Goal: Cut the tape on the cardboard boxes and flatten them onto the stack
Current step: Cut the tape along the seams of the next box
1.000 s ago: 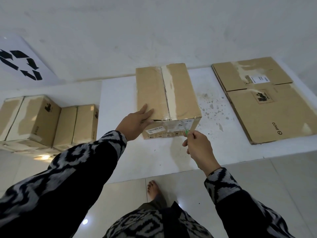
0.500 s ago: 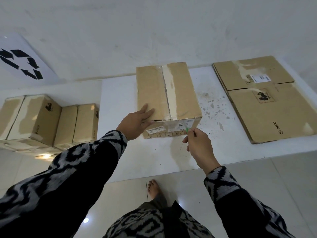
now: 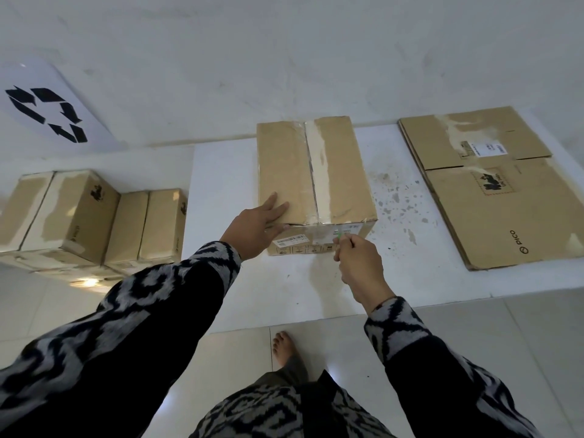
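A sealed cardboard box (image 3: 335, 172) stands on the white table (image 3: 227, 184), with a strip of pale tape (image 3: 319, 172) running down its top seam. My left hand (image 3: 256, 227) lies flat on the box's near left top corner. My right hand (image 3: 358, 263) is closed around a small green-tipped cutter (image 3: 338, 236), whose tip touches the box's near face just under the top edge, by the labels. A stack of flattened boxes (image 3: 493, 191) lies on the table's right side.
Several sealed boxes (image 3: 79, 219) sit on the floor to the left. A white sheet with a recycling symbol (image 3: 47, 113) hangs on the wall at left. My bare foot (image 3: 284, 349) stands on the tiled floor near the table's front edge.
My right hand has edged slightly up and closer to the box's near face with the cutter. The left hand and the box stay where they were.
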`<state>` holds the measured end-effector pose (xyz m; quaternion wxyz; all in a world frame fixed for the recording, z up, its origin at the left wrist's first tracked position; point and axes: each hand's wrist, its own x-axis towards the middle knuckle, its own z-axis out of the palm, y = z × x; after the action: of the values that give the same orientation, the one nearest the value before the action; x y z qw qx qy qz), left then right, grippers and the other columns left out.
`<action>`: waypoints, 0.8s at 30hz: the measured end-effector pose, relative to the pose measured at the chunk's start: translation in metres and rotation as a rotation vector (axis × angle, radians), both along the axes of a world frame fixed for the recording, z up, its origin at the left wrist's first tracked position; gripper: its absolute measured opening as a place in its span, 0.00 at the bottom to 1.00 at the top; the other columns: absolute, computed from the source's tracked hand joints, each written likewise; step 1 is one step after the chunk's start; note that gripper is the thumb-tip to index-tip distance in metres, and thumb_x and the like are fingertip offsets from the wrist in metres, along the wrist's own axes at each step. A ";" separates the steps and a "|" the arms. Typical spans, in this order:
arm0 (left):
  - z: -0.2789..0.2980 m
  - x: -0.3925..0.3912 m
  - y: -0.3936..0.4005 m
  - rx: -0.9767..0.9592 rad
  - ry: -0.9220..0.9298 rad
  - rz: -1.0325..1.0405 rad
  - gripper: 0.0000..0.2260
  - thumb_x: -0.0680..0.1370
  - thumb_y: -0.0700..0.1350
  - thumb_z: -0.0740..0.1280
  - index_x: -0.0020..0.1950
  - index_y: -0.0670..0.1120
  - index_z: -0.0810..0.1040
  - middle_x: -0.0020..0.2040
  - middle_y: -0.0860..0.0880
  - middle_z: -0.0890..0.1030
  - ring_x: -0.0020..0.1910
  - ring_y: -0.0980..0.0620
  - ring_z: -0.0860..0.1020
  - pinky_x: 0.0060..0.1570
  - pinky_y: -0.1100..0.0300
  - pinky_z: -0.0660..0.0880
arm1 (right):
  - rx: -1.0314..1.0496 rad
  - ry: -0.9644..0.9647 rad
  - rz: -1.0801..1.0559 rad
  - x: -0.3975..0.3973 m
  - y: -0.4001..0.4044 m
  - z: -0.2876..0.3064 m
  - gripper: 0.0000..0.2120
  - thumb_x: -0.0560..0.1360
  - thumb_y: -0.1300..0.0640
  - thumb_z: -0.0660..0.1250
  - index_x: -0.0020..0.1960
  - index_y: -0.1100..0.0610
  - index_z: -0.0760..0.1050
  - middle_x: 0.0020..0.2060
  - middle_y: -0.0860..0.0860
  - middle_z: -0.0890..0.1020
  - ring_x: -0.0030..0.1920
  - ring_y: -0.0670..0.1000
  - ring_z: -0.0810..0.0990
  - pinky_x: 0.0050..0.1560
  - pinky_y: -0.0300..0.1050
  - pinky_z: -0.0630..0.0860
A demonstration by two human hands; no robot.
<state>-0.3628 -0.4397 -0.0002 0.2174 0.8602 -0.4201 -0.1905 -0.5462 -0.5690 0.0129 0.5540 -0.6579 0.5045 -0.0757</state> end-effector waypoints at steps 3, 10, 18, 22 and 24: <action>0.000 0.001 -0.001 0.012 -0.012 0.003 0.23 0.81 0.56 0.63 0.76 0.57 0.66 0.79 0.56 0.56 0.73 0.51 0.68 0.70 0.59 0.63 | 0.010 -0.011 -0.010 0.005 -0.003 -0.001 0.14 0.82 0.57 0.55 0.48 0.51 0.79 0.36 0.49 0.79 0.30 0.49 0.71 0.33 0.44 0.68; 0.000 -0.001 -0.002 0.010 -0.006 0.019 0.23 0.81 0.56 0.63 0.76 0.57 0.66 0.79 0.57 0.57 0.73 0.50 0.68 0.72 0.57 0.64 | 0.037 -0.039 0.002 0.004 0.000 -0.008 0.14 0.83 0.55 0.55 0.47 0.51 0.79 0.35 0.49 0.78 0.30 0.49 0.69 0.36 0.46 0.68; 0.001 -0.004 -0.004 0.020 -0.002 0.036 0.23 0.81 0.55 0.63 0.76 0.57 0.66 0.79 0.57 0.57 0.72 0.48 0.69 0.72 0.54 0.65 | 0.046 -0.046 -0.008 0.012 0.000 -0.007 0.16 0.83 0.55 0.56 0.41 0.48 0.78 0.34 0.50 0.78 0.31 0.51 0.69 0.37 0.47 0.68; 0.001 -0.003 -0.003 0.006 -0.006 0.035 0.23 0.81 0.55 0.63 0.76 0.57 0.66 0.79 0.57 0.57 0.73 0.48 0.68 0.72 0.54 0.64 | 0.102 -0.050 -0.014 0.012 0.001 -0.005 0.15 0.83 0.56 0.56 0.43 0.52 0.79 0.34 0.51 0.76 0.28 0.49 0.68 0.29 0.43 0.66; 0.000 -0.002 -0.006 0.019 -0.011 0.046 0.23 0.81 0.56 0.63 0.76 0.57 0.66 0.79 0.57 0.57 0.73 0.47 0.68 0.72 0.53 0.64 | 0.094 -0.039 -0.033 0.016 -0.001 -0.003 0.15 0.82 0.56 0.56 0.44 0.51 0.79 0.36 0.52 0.78 0.31 0.50 0.69 0.32 0.45 0.68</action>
<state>-0.3646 -0.4453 0.0002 0.2111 0.8727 -0.3996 -0.1849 -0.5303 -0.5696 0.0097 0.5930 -0.6211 0.5072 -0.0738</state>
